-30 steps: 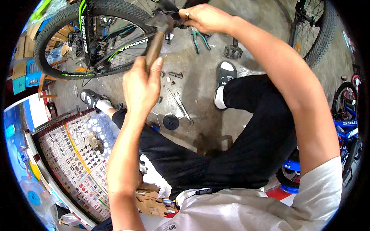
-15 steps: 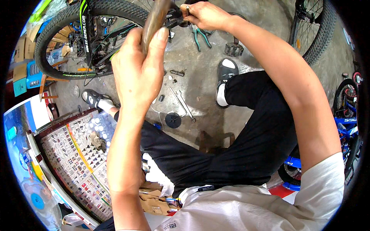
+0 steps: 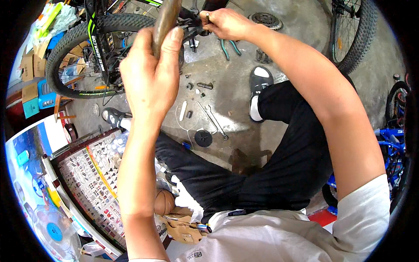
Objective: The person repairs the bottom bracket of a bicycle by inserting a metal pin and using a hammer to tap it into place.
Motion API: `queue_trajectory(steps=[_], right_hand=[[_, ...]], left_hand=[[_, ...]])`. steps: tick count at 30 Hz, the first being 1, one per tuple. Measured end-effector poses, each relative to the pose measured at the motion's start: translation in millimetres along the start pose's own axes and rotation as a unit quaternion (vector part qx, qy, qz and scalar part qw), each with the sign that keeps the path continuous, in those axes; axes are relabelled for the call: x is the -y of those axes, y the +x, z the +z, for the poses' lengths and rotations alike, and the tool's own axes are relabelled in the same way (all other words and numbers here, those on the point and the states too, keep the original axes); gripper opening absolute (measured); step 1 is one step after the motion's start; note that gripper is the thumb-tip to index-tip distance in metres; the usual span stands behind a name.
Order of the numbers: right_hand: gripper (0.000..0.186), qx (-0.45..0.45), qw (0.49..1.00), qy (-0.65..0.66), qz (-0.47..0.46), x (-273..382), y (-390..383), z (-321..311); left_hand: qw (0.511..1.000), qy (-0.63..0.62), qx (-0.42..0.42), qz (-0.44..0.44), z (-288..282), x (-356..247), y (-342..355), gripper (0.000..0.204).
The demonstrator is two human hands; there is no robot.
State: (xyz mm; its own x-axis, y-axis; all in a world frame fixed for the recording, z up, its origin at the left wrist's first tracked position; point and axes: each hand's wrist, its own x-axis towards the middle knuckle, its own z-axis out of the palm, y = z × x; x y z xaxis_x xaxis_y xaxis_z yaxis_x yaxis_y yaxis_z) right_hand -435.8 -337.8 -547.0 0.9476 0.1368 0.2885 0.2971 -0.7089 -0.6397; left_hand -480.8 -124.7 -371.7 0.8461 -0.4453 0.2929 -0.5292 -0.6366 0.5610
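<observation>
My left hand [image 3: 150, 74] is closed round the worn brown handle [image 3: 166, 22] of a hammer, whose head lies out of view beyond the top edge. My right hand [image 3: 224, 24] pinches a small short metal piece [image 3: 207, 18] against dark parts of a black-and-green bicycle [image 3: 100, 56], at its frame near the top middle. What that piece is I cannot tell. Teal-handled pliers [image 3: 235, 47] lie on the floor just below my right hand, and a chainring [image 3: 265, 21] lies to its right. The handle and my left hand hide part of the bicycle.
Metal wrenches [image 3: 216, 122], a black disc [image 3: 203, 138] and several small parts lie on the concrete floor [image 3: 288, 52] between my feet. A parts chart [image 3: 87, 174], a fan [image 3: 52, 227] and cardboard boxes [image 3: 30, 65] line the left. Another wheel [image 3: 364, 30] and blue bicycles [image 3: 395, 139] stand at the right.
My left hand has risen with the hammer, carrying its head out of the top of the view. My right hand stays at the bicycle, and more of the chainring shows beside it.
</observation>
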Motion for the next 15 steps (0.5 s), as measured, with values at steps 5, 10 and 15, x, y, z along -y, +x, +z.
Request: queue_trajectory(steps=[5,10,15], right_hand=[[0.018,-0.031,0.999,-0.036,-0.017,-0.4,-0.2,6.2],[0.016,-0.044,0.999,-0.012,0.007,0.8,-2.3,4.5],[0.015,-0.016,0.999,0.01,0.036,5.8,-3.3,-0.2]], left_hand=[[0.994,-0.007,-0.014,0.108,1.3,-3.7,-0.3,0.032],[0.997,0.054,0.059,0.001,5.9,14.9,-1.9,0.035],[0.996,0.056,0.059,-0.02,4.2,18.2,-7.1,0.038]])
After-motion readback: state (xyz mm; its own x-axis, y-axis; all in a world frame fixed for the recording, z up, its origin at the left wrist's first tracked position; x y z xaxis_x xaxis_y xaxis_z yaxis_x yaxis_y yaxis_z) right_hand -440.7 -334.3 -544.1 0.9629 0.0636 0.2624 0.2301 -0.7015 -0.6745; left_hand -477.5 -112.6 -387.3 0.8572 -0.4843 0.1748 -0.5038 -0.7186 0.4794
